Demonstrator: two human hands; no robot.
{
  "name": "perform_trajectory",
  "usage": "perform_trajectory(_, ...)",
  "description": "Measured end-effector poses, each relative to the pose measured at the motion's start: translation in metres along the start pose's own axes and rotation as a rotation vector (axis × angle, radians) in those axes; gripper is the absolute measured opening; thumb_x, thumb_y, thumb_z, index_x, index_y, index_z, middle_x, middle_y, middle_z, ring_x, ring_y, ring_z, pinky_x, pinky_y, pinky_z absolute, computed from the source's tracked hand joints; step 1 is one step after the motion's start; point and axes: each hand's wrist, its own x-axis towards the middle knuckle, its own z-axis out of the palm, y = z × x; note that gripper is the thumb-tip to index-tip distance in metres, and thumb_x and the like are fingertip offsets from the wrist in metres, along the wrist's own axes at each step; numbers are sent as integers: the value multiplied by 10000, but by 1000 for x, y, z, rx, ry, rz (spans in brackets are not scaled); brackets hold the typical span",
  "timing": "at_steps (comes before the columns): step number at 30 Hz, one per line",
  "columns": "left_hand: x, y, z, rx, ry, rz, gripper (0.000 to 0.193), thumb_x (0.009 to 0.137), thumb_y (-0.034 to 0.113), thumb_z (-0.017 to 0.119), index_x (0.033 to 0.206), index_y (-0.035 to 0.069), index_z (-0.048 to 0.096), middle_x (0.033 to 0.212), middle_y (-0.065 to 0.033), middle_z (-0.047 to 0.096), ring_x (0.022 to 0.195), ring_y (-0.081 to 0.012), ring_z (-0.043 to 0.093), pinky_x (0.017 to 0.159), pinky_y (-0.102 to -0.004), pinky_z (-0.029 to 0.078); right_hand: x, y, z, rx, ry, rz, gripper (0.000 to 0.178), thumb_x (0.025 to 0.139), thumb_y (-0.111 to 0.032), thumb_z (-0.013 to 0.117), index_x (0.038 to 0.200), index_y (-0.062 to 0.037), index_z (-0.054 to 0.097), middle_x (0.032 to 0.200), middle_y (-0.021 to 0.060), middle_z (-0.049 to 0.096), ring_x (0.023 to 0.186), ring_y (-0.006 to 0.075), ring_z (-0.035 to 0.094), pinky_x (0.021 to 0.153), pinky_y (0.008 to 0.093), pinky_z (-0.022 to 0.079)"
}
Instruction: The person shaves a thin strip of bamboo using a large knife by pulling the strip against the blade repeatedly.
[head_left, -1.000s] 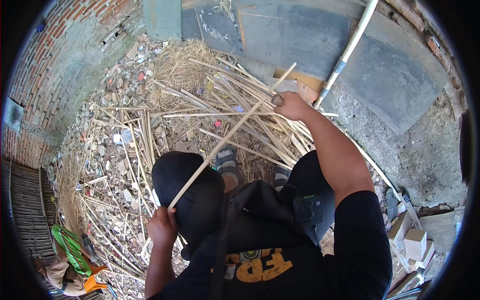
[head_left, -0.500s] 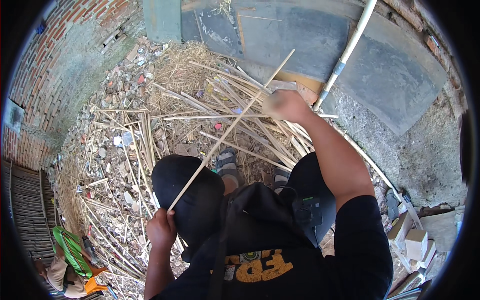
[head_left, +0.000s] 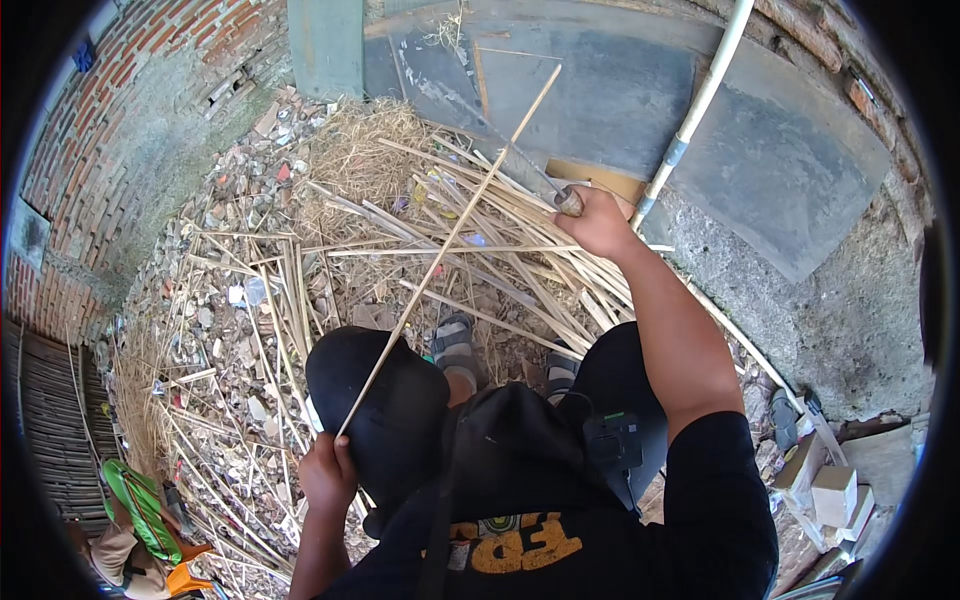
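My left hand [head_left: 327, 473] is closed round the near end of a long, thin bamboo strip [head_left: 432, 272]. The strip slants over my left knee, rising to the far right, its far end in front of the grey panels. In my right hand [head_left: 603, 225] is the rounded handle of a knife [head_left: 567, 202]. Its narrow, dark blade, seen nearly edge-on, points to the far left and crosses the strip's upper part. Whether the blade touches the strip, I cannot tell. Below lies a loose pile of bamboo strips [head_left: 545, 270].
Rubble ground [head_left: 225, 330] with dry straw [head_left: 365, 140] surrounds my sandalled feet. A brick wall [head_left: 150, 80] stands left; grey panels [head_left: 610, 80] and a white pipe [head_left: 705, 90] are ahead. Wooden blocks [head_left: 835, 492] lie at right. Part of a person [head_left: 125, 550] shows at lower left.
The strip's far end has swung left and farther away. My right hand has shifted slightly right and nearer, and the knife, blurred before, now shows clearly. My left hand keeps its grip.
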Motion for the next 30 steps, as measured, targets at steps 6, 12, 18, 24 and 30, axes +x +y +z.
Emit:
perform_trajectory(6, -6, -9, -12, -216, -45, -78, 316, 1040, 231, 491, 808, 26, 547, 663, -209, 566, 611, -447, 574, 551, -518, 404, -5, 3, 11, -67, 44, -78, 328, 860, -246, 740, 1087, -15, 688, 948, 215, 705, 895, 330, 673, 843, 405, 514)
perform_trajectory(12, -19, -12, -21, -193, -57, -117, 278, 1033, 201, 512, 830, 18, 564, 662, -197, 571, 620, -426, 583, 571, -499, 426, -3, 0, 13, -67, -25, -143, 397, 815, -277, 726, 1120, -26, 687, 943, 258, 697, 935, 416, 676, 854, 456, 533)
perform_trajectory(18, -10, -9, -35, -170, -149, -64, 220, 1023, 186, 534, 912, 6, 594, 676, -199, 602, 625, -423, 609, 563, -494, 439, -5, -9, 14, -131, -52, -229, 370, 794, -250, 740, 1088, -30, 696, 882, 245, 693, 880, 417, 676, 819, 465, 536)
perform_trajectory(24, 1, -6, -38, -305, -173, -24, 207, 1018, 163, 532, 931, -3, 620, 681, -195, 607, 616, -413, 606, 556, -470, 440, -15, -20, 21, -167, -93, -348, 266, 764, -196, 746, 984, -56, 692, 823, 206, 686, 815, 403, 676, 743, 481, 534)
perform_trajectory(30, 4, -16, -34, -280, -146, 52, 247, 1009, 158, 506, 887, -22, 623, 650, -148, 580, 560, -278, 579, 553, -402, 422, -18, -29, 26, -271, -124, -385, 209, 757, -179, 732, 930, -74, 680, 787, 190, 680, 785, 397, 676, 717, 489, 535)
